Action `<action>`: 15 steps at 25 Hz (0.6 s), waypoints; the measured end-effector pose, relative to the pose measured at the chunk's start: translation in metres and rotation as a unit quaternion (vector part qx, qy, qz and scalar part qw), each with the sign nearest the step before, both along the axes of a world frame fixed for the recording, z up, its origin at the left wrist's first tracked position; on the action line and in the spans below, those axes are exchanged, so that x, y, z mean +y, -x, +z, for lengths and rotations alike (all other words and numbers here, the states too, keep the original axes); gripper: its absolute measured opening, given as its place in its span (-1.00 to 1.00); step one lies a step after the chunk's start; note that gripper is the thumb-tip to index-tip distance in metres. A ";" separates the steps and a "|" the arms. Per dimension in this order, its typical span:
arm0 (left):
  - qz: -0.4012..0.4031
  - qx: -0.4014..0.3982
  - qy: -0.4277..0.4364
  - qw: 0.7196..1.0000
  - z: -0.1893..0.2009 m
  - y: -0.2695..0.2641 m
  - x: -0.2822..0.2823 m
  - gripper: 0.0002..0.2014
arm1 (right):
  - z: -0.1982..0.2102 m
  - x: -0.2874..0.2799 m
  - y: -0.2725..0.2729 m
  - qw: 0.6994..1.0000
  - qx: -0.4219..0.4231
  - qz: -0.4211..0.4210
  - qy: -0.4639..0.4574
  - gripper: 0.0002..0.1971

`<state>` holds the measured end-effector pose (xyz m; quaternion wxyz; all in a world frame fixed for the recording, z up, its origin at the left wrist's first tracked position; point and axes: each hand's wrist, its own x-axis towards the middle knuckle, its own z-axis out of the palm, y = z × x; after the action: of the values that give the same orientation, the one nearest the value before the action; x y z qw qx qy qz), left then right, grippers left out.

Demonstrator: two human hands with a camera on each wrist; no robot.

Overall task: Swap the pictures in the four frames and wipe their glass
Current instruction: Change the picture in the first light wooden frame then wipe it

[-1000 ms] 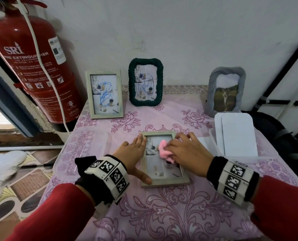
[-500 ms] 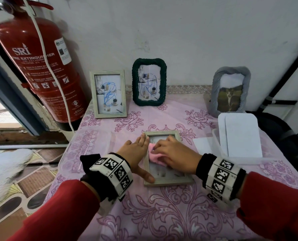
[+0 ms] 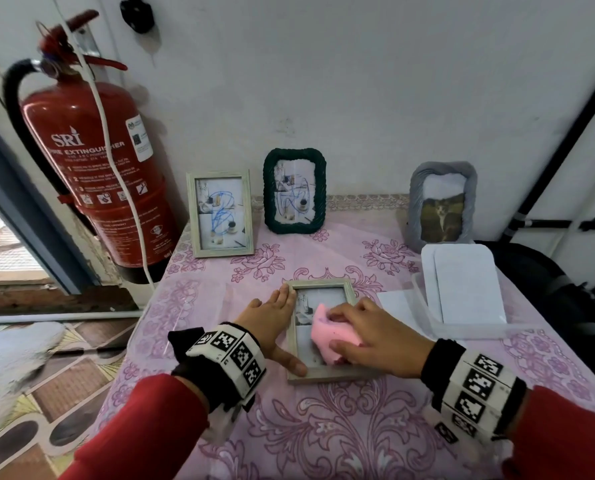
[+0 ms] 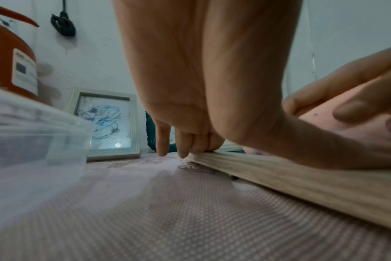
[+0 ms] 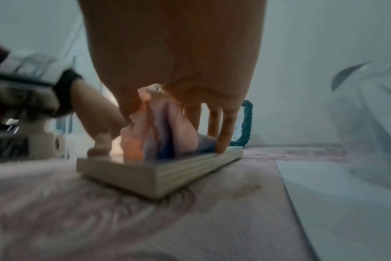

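Pale wooden picture frame (image 3: 318, 327) lying flat under both hands. Left hand (image 3: 270, 322), fingers straight and together, pressing its left rail. Right hand (image 3: 375, 337), fingers curled, bunching crumpled pink cloth (image 3: 329, 339) against glass. Best wiped corner to corner, pressure light, frame pinned.

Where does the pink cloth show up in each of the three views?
Head: pink cloth at lower centre, under the right hand on the glass of the flat wooden frame.
Left wrist: a pink patch at the right edge, behind fingers.
Right wrist: bunched at centre, beneath the palm.
Shared landmark: the flat wooden frame's pale edge.
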<state>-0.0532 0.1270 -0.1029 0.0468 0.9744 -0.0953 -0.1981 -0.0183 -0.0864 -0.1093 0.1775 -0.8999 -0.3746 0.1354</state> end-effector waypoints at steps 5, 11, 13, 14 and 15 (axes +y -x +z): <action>0.013 -0.027 0.030 0.999 0.006 0.006 -0.003 0.22 | 0.006 0.002 -0.004 0.986 0.031 -0.075 -0.146 -0.77; 0.124 -0.074 0.266 0.953 0.004 0.009 -0.023 -0.43 | -0.005 -0.002 0.004 0.964 -0.060 -0.180 -0.188 -0.55; 0.187 -0.071 0.361 0.911 -0.002 0.010 -0.036 -0.56 | -0.006 -0.003 0.005 0.962 -0.071 -0.194 -0.177 -0.45; 0.208 -0.067 0.390 0.894 -0.006 0.011 -0.041 -0.58 | -0.007 -0.003 0.005 0.960 -0.064 -0.207 -0.177 -0.43; 0.222 -0.069 0.408 0.883 -0.010 0.011 -0.045 -0.59 | -0.008 -0.004 0.005 0.955 -0.047 -0.226 -0.184 -0.42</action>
<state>-0.0642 0.0818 -0.1131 0.4762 0.8761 0.0483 -0.0583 -0.0228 -0.0899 -0.1175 0.3486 -0.9181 -0.1874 -0.0222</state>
